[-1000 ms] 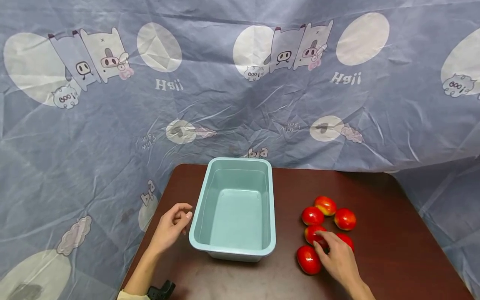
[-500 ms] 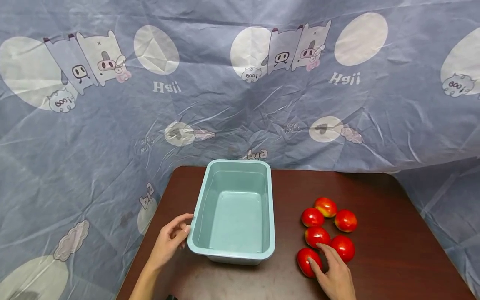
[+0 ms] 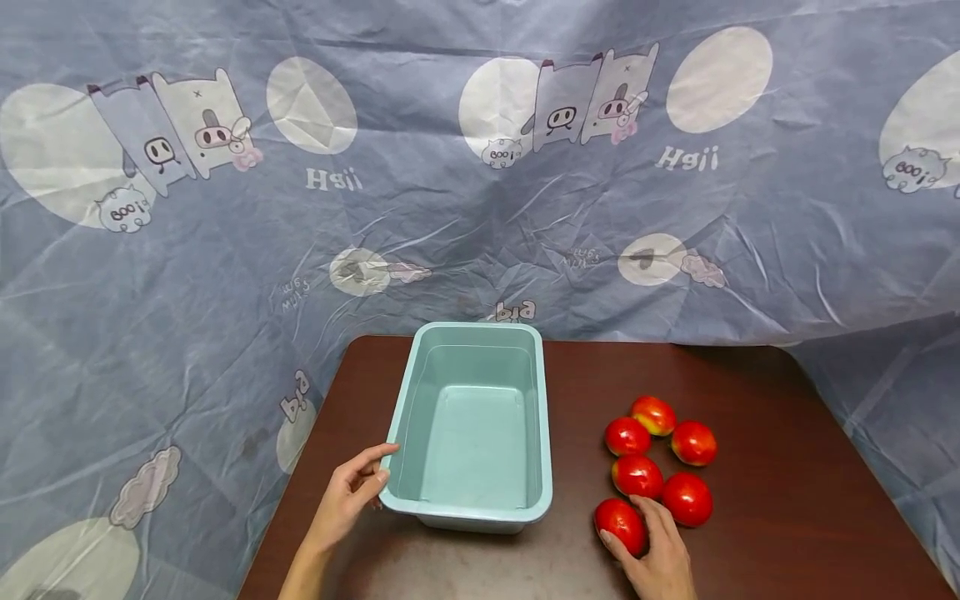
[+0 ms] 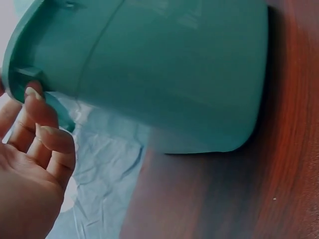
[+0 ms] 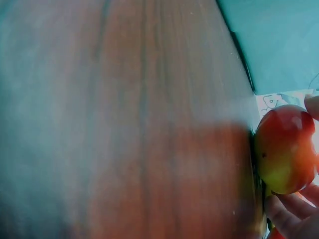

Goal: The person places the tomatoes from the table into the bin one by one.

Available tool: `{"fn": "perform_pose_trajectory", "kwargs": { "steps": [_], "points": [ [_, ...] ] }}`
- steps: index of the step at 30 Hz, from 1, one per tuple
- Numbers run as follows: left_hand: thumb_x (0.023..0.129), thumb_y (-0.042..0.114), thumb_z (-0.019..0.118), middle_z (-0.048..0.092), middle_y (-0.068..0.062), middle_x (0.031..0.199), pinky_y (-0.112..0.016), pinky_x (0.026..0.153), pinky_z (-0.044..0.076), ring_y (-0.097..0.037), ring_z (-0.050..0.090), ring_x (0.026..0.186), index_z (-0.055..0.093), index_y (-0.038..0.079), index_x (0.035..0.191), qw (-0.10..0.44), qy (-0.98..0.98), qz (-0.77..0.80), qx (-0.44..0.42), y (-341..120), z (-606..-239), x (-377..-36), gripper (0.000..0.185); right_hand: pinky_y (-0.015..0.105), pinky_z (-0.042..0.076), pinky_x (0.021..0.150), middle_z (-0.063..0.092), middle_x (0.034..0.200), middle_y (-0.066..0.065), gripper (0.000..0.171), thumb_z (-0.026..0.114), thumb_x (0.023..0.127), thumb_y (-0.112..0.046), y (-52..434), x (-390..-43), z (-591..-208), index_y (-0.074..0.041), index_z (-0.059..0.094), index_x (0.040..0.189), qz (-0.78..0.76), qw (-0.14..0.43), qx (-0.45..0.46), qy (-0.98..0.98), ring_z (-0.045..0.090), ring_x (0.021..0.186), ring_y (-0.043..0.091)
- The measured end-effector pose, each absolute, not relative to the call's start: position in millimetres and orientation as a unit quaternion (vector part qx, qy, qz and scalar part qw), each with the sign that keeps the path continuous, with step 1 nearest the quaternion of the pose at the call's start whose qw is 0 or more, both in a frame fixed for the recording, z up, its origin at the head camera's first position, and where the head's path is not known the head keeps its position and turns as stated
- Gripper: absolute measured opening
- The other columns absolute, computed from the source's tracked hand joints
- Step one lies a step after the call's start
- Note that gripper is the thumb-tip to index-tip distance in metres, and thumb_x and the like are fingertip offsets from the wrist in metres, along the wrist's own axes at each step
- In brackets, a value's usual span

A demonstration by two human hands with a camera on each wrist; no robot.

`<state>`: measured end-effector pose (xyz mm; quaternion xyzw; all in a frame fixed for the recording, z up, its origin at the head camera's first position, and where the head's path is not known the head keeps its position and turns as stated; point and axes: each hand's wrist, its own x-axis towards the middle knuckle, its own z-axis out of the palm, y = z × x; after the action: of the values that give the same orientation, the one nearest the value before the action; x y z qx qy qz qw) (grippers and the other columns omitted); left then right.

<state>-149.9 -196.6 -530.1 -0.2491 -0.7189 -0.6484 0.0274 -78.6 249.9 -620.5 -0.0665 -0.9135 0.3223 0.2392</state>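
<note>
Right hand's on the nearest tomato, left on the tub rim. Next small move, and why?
Probably lift the nearest tomato clear of the table. The right hand already has its fingers curled round it, the teal tub stands empty just to its left, and the left hand is touching the tub's near corner.

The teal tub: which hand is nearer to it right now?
Left. The left hand touches the teal tub at its near-left rim corner. The right hand is off to the tub's right, gripping the nearest tomato on the table.
</note>
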Motion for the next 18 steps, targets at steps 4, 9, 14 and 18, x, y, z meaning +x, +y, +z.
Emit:
{"fn": "perform_pose_trajectory", "kwargs": {
  "steps": [4, 9, 14, 18],
  "points": [
    [0.093, -0.009, 0.047, 0.050, -0.020, 0.069, -0.036, 0.044, 0.046, -0.032, 0.043, 0.050, 0.048, -0.013, 0.131, 0.043, -0.709, -0.660, -0.246, -195.2, -534.9, -148.3, 0.038, 0.004, 0.030, 0.087, 0.061, 0.120, 0.006, 0.077, 0.094, 0.055, -0.028, 248.9, -78.4, -622.4, -0.009, 0.062, 0.122, 0.335, 0.243, -0.054, -0.909, 0.053, 0.106, 0.018],
    [0.092, -0.011, 0.047, 0.051, -0.019, 0.070, -0.034, 0.044, 0.046, -0.032, 0.042, 0.050, 0.044, -0.013, 0.136, 0.050, -0.697, -0.670, -0.251, -195.0, -536.8, -146.2, 0.044, -0.007, 0.019, 0.090, 0.060, 0.123, 0.008, 0.090, 0.097, 0.046, -0.022, 247.7, -77.0, -627.9, -0.008, 0.060, 0.127, 0.365, 0.246, -0.043, -0.897, 0.042, 0.113, -0.008],
    [0.089, -0.014, 0.048, 0.048, -0.018, 0.070, -0.032, 0.043, 0.045, -0.030, 0.042, 0.050, 0.039, -0.013, 0.140, 0.057, -0.683, -0.679, -0.265, -194.8, -537.5, -144.7, 0.052, -0.007, 0.018, 0.091, 0.058, 0.127, 0.006, 0.098, 0.098, 0.045, -0.021, 247.1, -77.5, -630.6, -0.010, 0.057, 0.133, 0.394, 0.227, -0.053, -0.889, 0.031, 0.116, -0.022],
    [0.089, -0.014, 0.048, 0.048, -0.015, 0.071, -0.027, 0.044, 0.046, -0.027, 0.043, 0.050, 0.038, -0.011, 0.143, 0.062, -0.682, -0.677, -0.268, -193.2, -540.2, -145.9, 0.054, -0.003, 0.023, 0.087, 0.058, 0.127, 0.002, 0.098, 0.098, 0.045, -0.023, 246.1, -76.9, -631.9, -0.014, 0.057, 0.134, 0.393, 0.209, -0.080, -0.892, 0.032, 0.111, -0.023]
  ]
}}
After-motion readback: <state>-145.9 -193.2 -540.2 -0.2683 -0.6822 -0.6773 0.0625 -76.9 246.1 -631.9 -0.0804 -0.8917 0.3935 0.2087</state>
